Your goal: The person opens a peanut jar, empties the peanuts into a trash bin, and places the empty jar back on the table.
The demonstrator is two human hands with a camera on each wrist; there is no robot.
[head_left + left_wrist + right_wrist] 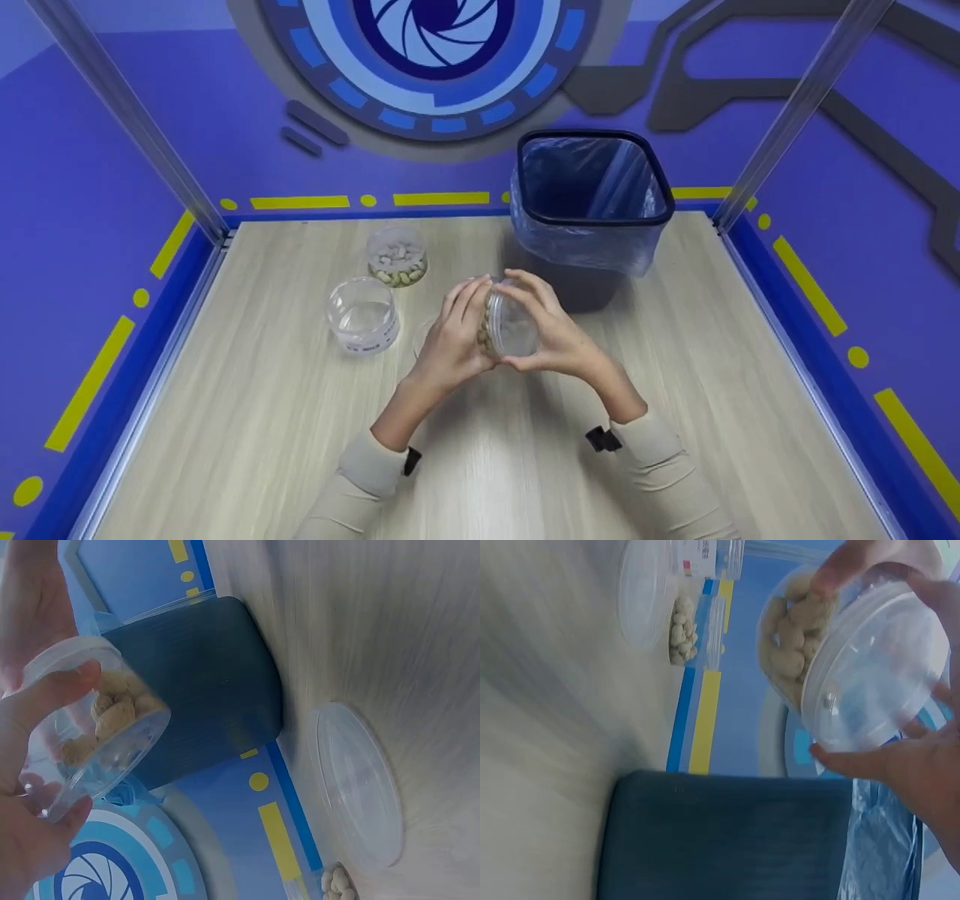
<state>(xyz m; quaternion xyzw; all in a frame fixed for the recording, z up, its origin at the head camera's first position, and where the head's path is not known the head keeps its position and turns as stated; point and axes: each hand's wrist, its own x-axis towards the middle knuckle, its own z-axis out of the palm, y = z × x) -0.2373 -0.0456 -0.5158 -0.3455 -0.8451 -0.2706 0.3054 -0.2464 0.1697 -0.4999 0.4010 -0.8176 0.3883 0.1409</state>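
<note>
Above the middle of the table (300,450), just in front of the bin (596,222), we see a clear jar (124,746) tipped over on its side in the air, with peanuts (791,637) inside. We see the left hand (457,326) grasping the jar's body, fingers and thumb curled round it. The right hand (551,330) grips the jar's lid (881,664) by the rim, and the lid sits against the jar's mouth, facing right. Neither hand is released.

Below the left hand, we make out a loose lid (360,784) on the table, partly hidden from the head view. To its left we see an uncapped jar (364,319) standing upright, and just behind that, a second jar of peanuts (397,262); we cannot tell whether it is covered. A clear bag (585,244) lines the bin and folds over its sides. Both arms wear pale sleeves (660,457), and a patterned blue wall (172,97) stands behind everything.
</note>
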